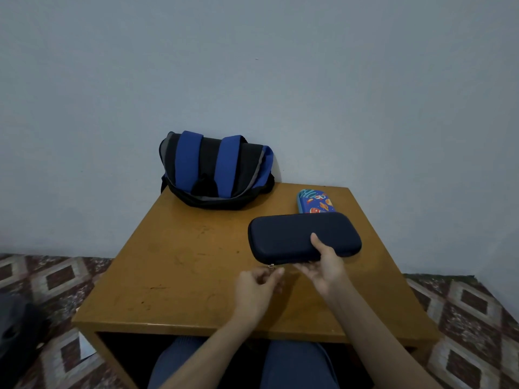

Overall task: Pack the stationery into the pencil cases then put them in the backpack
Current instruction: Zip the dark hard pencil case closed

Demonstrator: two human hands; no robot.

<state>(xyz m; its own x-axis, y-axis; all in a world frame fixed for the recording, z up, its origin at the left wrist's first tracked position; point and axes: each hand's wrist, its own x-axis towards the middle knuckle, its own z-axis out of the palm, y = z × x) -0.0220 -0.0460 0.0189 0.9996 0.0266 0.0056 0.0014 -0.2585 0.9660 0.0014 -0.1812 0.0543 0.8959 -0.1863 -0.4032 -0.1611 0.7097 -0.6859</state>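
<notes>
one closed navy case [303,237] in right hand [323,269]

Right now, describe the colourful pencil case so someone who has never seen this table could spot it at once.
Start at the wooden table, with the backpack at its far edge. Look to the far right, just behind the dark blue case in the right hand. The pencil case there is bright blue with orange and white cartoon pictures, the only patterned thing on the table.
</notes>
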